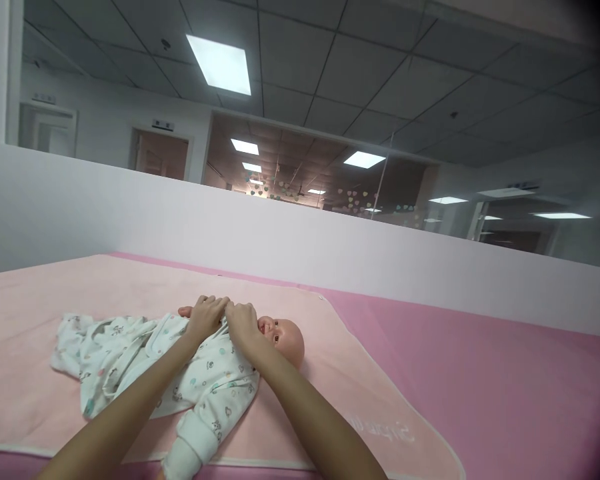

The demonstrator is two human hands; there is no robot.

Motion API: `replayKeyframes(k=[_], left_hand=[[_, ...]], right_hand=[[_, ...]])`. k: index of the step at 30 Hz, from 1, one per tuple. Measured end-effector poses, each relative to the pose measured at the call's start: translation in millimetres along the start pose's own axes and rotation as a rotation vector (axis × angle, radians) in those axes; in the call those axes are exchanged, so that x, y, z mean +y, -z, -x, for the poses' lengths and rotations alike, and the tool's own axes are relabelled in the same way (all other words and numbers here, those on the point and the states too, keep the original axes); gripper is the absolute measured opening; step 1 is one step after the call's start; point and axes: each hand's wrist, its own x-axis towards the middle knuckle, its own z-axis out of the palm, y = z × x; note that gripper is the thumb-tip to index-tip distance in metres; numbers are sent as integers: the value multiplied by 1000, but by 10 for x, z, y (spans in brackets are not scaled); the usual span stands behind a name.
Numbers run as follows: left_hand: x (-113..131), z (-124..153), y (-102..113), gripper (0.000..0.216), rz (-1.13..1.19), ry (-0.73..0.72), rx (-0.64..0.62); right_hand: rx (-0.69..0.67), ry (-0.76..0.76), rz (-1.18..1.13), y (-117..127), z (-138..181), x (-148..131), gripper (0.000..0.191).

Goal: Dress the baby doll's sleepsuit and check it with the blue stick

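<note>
A baby doll (291,339) lies on its back with its bald head to the right. It wears a white patterned baby gown (215,373) that spreads out to the left past the body. My left hand (207,319) is closed on the cloth at the doll's upper chest. Right beside it, my right hand (243,327) grips the cloth near the neckline, close to the chin. The exact part of the cloth between my fingers is hidden. One sleeve (205,427) stretches toward me, and a small doll hand (185,311) shows on the far side.
Beneath the doll is a pale pink blanket (380,400) with white edging and lettering, on a darker pink surface (505,380). A low white wall (280,233) runs along the back, with a window or glass pane (330,87) above it.
</note>
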Motion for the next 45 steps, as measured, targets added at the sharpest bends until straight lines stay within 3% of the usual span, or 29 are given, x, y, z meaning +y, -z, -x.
replayKeyframes(k=[6,11,16,19,21,23,26,30,45], left_hand=[[-5,-10,28,25,-12,-28,-107],[-44,-83,-10,24,-4,11,-189],[-63,-88,-27,29,14,67,-243],[-76,-80,-44,36,23,77,-239],[-89,-76,-64,38,32,95,-242],[-103,-76,-89,40,42,128,-257],[-122,-87,-126,42,55,178,-283],[-134,-121,-161,45,57,208,-306],[-144,-161,-210,47,27,235,-348]], right_hand=[[-15,73,94,-9,14,4,21],[28,115,147,129,132,120,16],[43,261,87,215,574,321,17],[88,351,-99,227,841,488,15],[195,276,-281,240,917,622,13],[263,95,-469,234,903,769,15],[228,-144,-701,138,788,968,23],[235,-331,-970,-86,642,1120,23],[230,-465,-1526,-450,652,1288,38]])
